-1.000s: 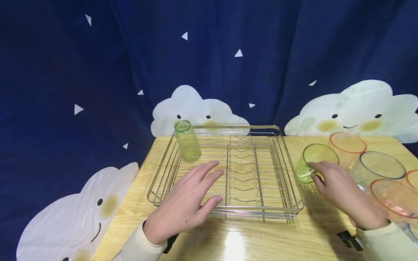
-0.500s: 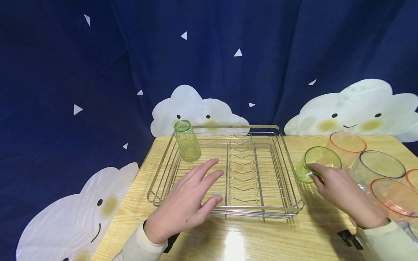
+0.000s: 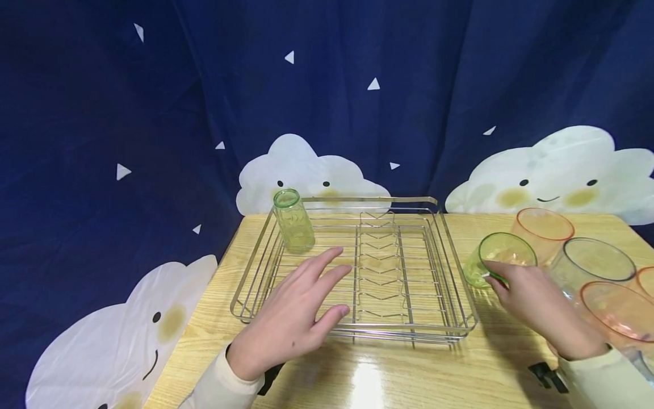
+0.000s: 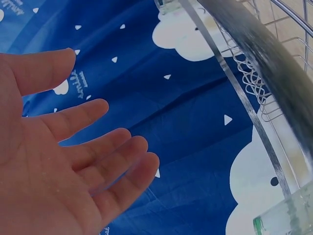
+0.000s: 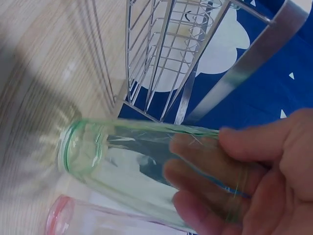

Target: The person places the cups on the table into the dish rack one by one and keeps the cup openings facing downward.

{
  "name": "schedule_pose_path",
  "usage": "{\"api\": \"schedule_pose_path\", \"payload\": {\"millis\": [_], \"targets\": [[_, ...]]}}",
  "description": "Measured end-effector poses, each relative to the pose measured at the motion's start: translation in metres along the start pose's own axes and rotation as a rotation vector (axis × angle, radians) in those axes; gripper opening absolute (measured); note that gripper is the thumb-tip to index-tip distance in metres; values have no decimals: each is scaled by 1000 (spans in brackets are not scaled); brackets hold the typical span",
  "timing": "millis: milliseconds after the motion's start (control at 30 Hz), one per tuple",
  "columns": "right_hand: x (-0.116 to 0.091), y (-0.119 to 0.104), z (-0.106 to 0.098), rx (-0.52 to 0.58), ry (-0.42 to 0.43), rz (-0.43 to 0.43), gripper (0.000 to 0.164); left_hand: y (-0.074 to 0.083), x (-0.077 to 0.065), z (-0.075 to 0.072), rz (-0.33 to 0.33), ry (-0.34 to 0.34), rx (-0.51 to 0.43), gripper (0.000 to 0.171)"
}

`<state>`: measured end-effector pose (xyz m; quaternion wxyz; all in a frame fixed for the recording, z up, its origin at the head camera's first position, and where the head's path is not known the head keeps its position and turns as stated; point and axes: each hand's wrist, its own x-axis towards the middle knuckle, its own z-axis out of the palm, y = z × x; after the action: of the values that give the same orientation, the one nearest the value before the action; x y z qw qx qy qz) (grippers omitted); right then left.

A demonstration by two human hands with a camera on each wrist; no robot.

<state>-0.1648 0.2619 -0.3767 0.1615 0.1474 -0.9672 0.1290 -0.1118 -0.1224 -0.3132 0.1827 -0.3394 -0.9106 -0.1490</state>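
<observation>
My right hand (image 3: 531, 304) pinches the near rim of a green glass (image 3: 472, 271), which stands on the table just right of the wire dish rack (image 3: 403, 326). In the right wrist view, the thumb lies on the side of this glass (image 5: 132, 161), and several fingers show through its wall; whether they are inside or behind it I cannot tell. My left hand (image 3: 291, 318) holds nothing and hovers over the rack's front left, fingers spread. Another green glass (image 3: 295, 230) stands slightly tilted in the rack's back left corner.
Right of my right hand stand a red-rimmed glass (image 3: 541, 224), a dark-rimmed clear glass (image 3: 595, 261) and more orange glasses (image 3: 618, 318). A row of bent wire dividers (image 3: 378, 261) runs down the rack. Behind the table hangs a blue curtain (image 3: 327, 102) with clouds.
The green glass at my right hand has tipped slightly, its rim moving right and toward me, and my fingers have closed on that rim. My left hand has stayed in place.
</observation>
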Motion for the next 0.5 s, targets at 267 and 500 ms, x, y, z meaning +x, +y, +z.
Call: {"api": "schedule_pose_path", "payload": {"millis": [267,500], "targets": [[-4,2,-1,-8,101,-36,10,0,-2,0,-13,-16,12,50],[-6,2,-6,3,113,0,18,0,-3,0,-27,-12,11,49]]}}
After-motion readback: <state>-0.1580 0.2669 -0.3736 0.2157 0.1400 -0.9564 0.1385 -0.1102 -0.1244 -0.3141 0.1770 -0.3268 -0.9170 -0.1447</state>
